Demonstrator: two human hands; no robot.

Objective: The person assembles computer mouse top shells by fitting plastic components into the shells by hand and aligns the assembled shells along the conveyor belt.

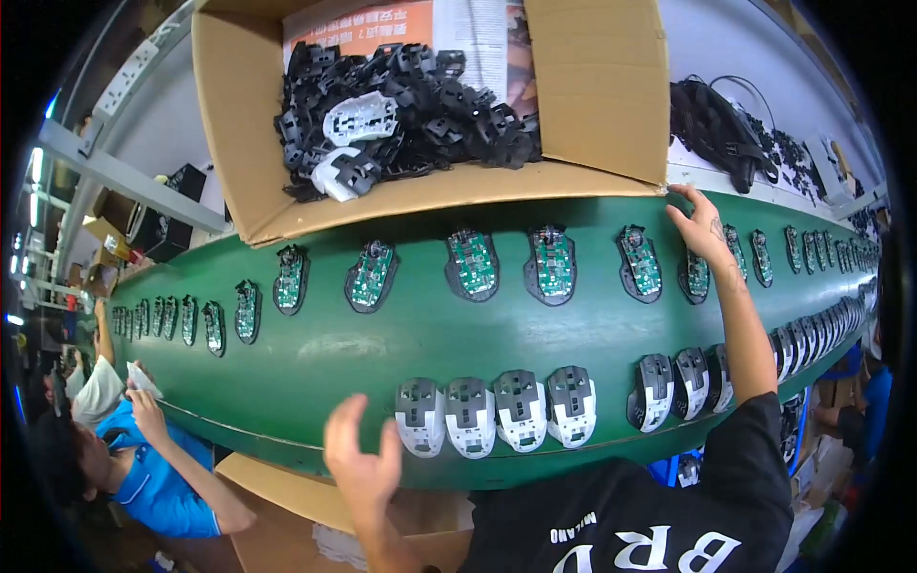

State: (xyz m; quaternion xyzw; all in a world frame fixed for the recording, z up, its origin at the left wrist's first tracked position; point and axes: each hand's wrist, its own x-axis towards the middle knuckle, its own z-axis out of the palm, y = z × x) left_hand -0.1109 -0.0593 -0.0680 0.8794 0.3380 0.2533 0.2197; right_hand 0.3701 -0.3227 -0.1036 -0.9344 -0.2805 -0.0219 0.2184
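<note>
My left hand (363, 454) is raised near the front edge of the green work surface, fingers apart and holding nothing. Just right of it stands a short row of grey-and-white computer mouse shells (521, 411). My right arm stretches far across, and my right hand (702, 227) is at the front right corner of a cardboard box (611, 95), fingers spread and nothing visible in them. Whether the fingertips touch the box I cannot tell. Below this hand lies a mouse base with a green circuit board (695, 277), partly covered by my forearm.
Black plastic parts (420, 105) and white shells (360, 117) fill the box. Mouse bases with circuit boards (473, 263) line the surface's far side. More mouse shells (654, 392) run off right. A person in blue (162, 468) works at left. A black bag (721, 129) lies behind.
</note>
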